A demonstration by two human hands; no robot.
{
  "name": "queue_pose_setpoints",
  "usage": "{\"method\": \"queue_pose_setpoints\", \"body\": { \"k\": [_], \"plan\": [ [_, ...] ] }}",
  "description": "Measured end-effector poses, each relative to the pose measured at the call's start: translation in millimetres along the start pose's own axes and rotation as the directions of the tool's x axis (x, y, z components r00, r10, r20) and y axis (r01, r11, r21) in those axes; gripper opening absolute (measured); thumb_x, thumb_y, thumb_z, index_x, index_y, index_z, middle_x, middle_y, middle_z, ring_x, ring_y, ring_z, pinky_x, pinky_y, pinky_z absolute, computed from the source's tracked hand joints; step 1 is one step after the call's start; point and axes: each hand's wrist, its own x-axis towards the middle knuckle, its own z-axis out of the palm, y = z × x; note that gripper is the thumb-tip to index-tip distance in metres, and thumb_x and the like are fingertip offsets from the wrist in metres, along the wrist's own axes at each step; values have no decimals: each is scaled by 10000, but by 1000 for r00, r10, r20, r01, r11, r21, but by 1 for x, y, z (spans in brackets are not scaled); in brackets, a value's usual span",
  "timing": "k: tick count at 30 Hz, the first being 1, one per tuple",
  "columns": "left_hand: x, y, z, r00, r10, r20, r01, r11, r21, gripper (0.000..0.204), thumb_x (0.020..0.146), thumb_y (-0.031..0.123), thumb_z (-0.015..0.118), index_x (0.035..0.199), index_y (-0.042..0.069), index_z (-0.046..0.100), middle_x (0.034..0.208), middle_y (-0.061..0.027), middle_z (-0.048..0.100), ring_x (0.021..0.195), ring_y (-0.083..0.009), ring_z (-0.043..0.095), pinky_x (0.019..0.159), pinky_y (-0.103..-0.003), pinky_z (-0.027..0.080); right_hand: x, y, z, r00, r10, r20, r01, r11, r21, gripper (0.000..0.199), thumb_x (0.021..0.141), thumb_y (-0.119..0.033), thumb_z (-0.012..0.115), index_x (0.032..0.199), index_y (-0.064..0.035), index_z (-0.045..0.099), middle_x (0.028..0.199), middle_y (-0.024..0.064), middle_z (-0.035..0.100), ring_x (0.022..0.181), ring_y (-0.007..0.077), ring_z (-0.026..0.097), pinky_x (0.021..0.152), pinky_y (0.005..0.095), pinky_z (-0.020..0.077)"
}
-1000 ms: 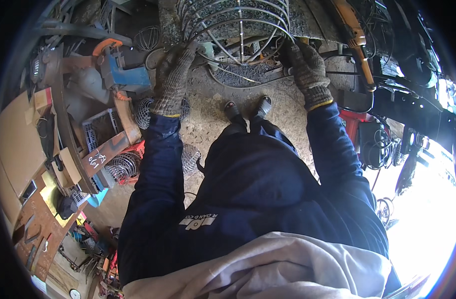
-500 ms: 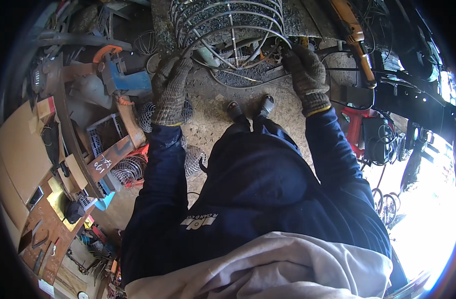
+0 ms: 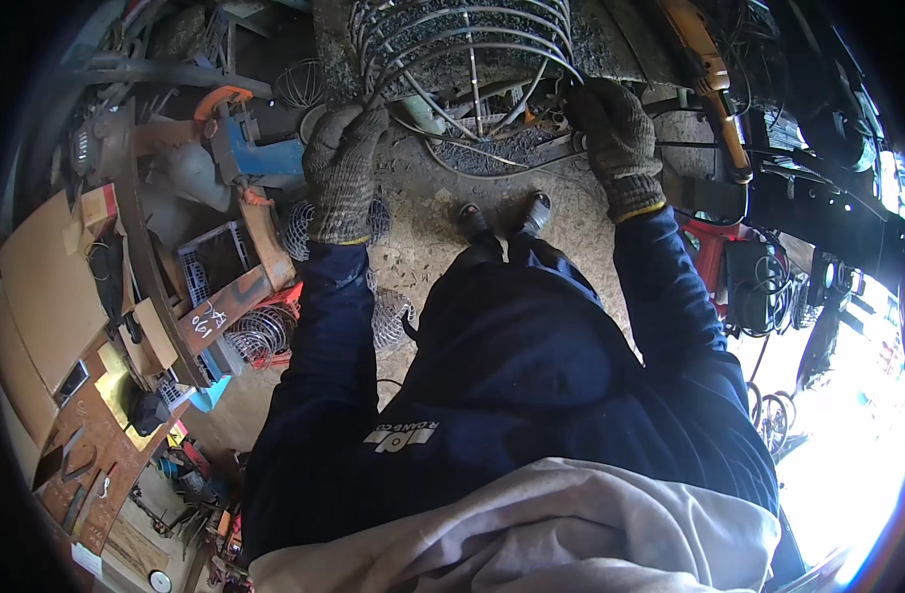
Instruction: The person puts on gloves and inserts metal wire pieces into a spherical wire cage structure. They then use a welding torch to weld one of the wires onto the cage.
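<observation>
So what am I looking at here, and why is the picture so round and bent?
A person wears a wide fisheye camera on the head, looking down, which bends straight edges toward the rim. The dark blue sleeves coming up from below are that person's own arms. Both hands wear knitted work gloves. The left hand and the right hand each grip a side of a round wire cage of bent metal rods, held in front at the top of the picture. Below it you see the person's shoes on a gritty floor. More wire coils, a blue tool and cardboard lie to the left.
</observation>
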Motion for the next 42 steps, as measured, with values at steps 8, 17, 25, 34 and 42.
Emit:
{"method": "queue_pose_setpoints", "body": {
  "k": [8,17,25,34,42],
  "plan": [
    [-10,15,-5,978,-38,204,20,996,89,206,868,74,717,1062,16,677,989,-59,660,879,-146,624,789,-290,512,-14,17,-10,997,-78,9,79,985,-151,302,913,-300,647,1071,-45,682,891,107,675,846,257,658,771,368,508],
    [80,84,31,684,551,477,-724,591,356,910,793,387,803,1463,11,317,1298,-187,582,1205,-284,571,975,-377,485,-62,37,-23,994,-81,73,90,987,-134,259,917,-215,602,1123,-82,688,881,99,676,855,242,653,770,358,506],
    [114,90,57,591,541,598,-806,425,411,1003,741,535,796,1453,16,319,1210,-223,622,1125,-315,617,942,-409,506,-75,33,-26,984,-146,103,163,970,-181,263,909,-159,561,1124,-75,687,887,118,673,833,269,663,749,366,521],
    [102,83,48,533,613,583,-835,272,478,959,770,665,686,1398,5,388,1065,-120,675,1058,-304,596,1045,-470,357,-75,22,-34,989,-85,120,105,979,-173,249,914,-132,581,1122,-33,675,891,111,665,803,221,668,725,331,529],
    [85,79,46,556,605,570,-820,286,496,942,776,660,683,1383,-13,426,1025,-111,697,1042,-283,599,1023,-457,371,-70,29,-32,986,-115,124,133,979,-153,240,917,-139,582,1106,-19,669,897,107,660,818,216,665,731,329,530]
  ]
}}
